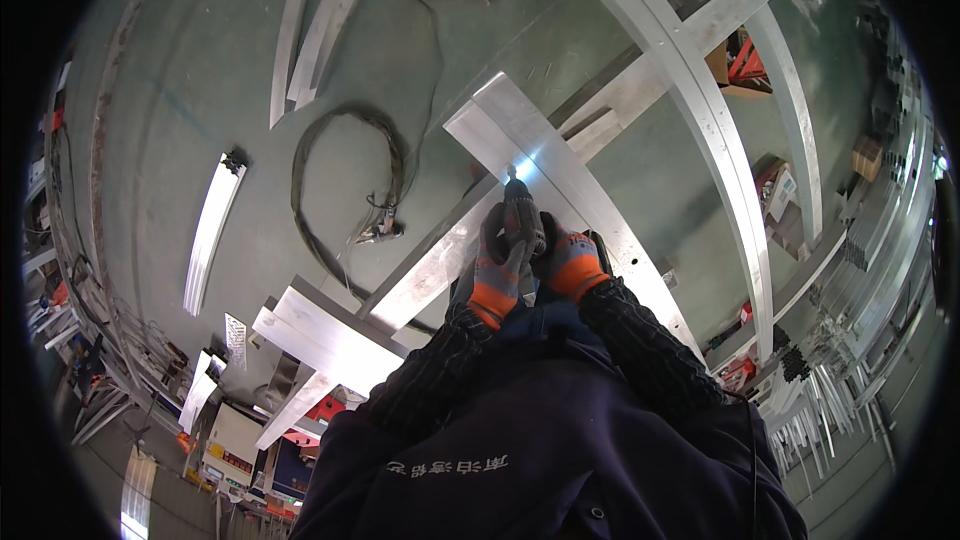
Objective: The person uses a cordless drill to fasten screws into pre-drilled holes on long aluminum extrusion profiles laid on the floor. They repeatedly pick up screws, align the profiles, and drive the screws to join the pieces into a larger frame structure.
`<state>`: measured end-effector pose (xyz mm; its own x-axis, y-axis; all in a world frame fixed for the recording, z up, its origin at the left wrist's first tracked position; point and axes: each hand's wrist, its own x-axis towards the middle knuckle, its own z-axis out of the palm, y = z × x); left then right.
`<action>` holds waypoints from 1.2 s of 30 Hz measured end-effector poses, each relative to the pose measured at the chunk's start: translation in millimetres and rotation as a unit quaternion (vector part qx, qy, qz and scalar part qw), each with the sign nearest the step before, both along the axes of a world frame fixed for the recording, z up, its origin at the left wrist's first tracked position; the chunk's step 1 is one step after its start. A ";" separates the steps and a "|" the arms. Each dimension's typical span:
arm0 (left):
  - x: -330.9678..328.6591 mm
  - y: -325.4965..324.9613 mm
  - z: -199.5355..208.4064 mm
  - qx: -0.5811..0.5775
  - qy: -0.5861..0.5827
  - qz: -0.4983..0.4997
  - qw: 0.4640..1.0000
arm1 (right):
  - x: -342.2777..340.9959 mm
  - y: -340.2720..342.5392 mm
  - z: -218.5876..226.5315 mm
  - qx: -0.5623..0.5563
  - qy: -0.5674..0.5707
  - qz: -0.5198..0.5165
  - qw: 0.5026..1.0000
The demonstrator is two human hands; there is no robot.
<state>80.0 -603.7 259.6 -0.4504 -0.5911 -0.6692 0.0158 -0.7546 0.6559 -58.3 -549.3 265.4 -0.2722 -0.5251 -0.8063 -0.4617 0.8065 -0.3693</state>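
As drill (pixel 522 212) presumably needs steadying, left hand (pixel 497 260) wraps it, mid-view | right hand (pixel 573 260) meets it from 4 o'clock, grip unclear | tip points 12 o'clock, over bar (pixel 580 198) | beam (pixel 428 272) underneath, 8-to-2 o'clock, apparently propping bar.

Grey gloves (pixel 508 268), orange cuffs (pixel 580 276), dark checked sleeves (pixel 640 340), dark navy garment (pixel 540 430), white lettering (pixel 448 467), round snap (pixel 597 513)
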 end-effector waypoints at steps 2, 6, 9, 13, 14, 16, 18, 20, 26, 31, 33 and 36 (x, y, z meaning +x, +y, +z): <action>-0.3 0.3 -4.1 -0.003 -0.009 -0.005 1.000 | -1.9 0.2 -4.5 -0.003 0.000 0.011 1.000; -2.2 0.9 -0.4 -0.010 -0.037 -0.027 0.999 | -4.1 7.6 -9.3 -0.008 0.006 0.028 1.000; -4.7 4.5 -3.6 -0.013 -0.042 -0.005 0.999 | -6.9 5.8 -5.9 -0.001 0.000 0.028 1.000; -1.6 9.2 -10.7 -0.044 -0.046 -0.005 0.998 | -9.4 2.4 -2.5 -0.003 -0.017 0.020 1.000; -1.6 9.7 -10.0 -0.043 -0.044 -0.003 0.998 | -9.0 4.8 -4.6 -0.005 -0.013 0.024 1.000; -2.7 6.0 -5.0 -0.036 -0.043 0.000 0.998 | -7.3 7.7 -9.4 -0.007 -0.005 0.033 0.999; -1.2 3.4 -3.3 -0.018 -0.042 -0.019 0.999 | -7.6 6.0 -9.7 -0.008 -0.011 0.034 0.999; -0.3 3.2 -3.5 -0.015 -0.039 -0.025 0.999 | -6.9 5.4 -10.0 -0.007 -0.015 0.032 0.999; 3.4 2.5 -7.1 -0.025 -0.047 -0.032 0.998 | -0.9 3.6 -6.6 -0.006 -0.013 0.008 1.000; -6.4 -7.4 -2.5 -0.009 -0.053 -0.017 0.998 | -3.6 -9.0 1.9 0.025 -0.028 0.004 0.999; -20.2 -26.9 11.0 -0.279 -0.169 -0.077 0.942 | -4.3 -8.6 -2.0 0.037 -0.018 0.027 0.999; -34.2 -47.0 2.7 -0.454 -0.172 -0.117 0.867 | -13.2 -25.9 4.9 0.066 -0.031 0.060 0.996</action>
